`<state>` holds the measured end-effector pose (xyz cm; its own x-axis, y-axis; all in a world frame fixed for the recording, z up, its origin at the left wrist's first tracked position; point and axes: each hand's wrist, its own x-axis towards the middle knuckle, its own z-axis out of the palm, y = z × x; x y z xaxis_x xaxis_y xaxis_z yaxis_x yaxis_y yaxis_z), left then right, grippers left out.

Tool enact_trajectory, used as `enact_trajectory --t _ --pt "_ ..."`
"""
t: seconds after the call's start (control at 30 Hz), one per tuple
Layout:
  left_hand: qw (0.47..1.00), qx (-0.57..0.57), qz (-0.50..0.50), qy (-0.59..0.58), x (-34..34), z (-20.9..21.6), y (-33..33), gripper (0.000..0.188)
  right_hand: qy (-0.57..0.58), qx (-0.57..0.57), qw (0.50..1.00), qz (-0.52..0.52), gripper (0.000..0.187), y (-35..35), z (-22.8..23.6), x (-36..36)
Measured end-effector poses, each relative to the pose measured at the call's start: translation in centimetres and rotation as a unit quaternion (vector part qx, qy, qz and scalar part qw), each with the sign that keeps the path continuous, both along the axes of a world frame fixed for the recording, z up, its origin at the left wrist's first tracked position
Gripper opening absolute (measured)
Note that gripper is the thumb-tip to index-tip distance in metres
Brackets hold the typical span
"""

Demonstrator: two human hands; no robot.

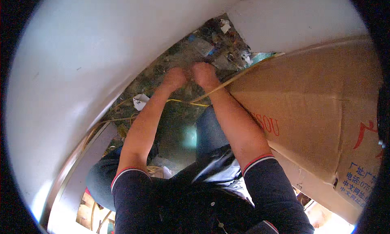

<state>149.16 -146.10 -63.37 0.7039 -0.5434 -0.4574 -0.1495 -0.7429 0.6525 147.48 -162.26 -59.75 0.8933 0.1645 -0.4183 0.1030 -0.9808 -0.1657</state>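
Over the dark, littered ground, my left hand point(175, 78) and my right hand point(204, 73) are held close together, a small gap between them. Both are closed with fingers curled in, and the dim, blurred view hides whatever they may hold. A thin yellow strap point(185, 101) crosses below them and passes near my right forearm. A tan strip point(235, 77) runs from there up along the edge of a large cardboard box point(300, 92), which stands beside my right arm. Left of my left forearm lies a crumpled white scrap point(140, 101).
A large smooth white panel point(81, 51) curves along the left and far side. Another pale surface point(300, 19) stands at the far right. Between them lie plastic scraps point(202, 46), a white paper bit point(225, 26) and other litter. A pale board point(87, 163) leans at lower left.
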Motion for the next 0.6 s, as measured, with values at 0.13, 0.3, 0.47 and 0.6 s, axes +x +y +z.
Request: enact_trajectory --t 0.13,0.3,0.47,0.6 --pt "0.998 0.061 -0.001 0.018 0.2 -0.4 0.3 0.031 0.005 0.015 1.000 -0.019 0.016 0.4 -0.3 0.1" --pt "0.999 0.044 0.009 0.006 -0.4 2.9 -1.4 0.024 0.001 -0.031 0.999 -0.008 0.020 -1.0 -2.0 0.2" --pt "0.998 0.022 -0.021 -0.050 -0.8 1.9 0.9 0.026 0.020 0.035 0.998 -0.042 0.026 0.7 -0.8 0.8" --pt "0.997 0.056 -0.052 -0.022 -0.2 4.0 -0.2 0.026 0.020 0.019 0.998 -0.059 0.031 -0.4 -0.6 0.6"
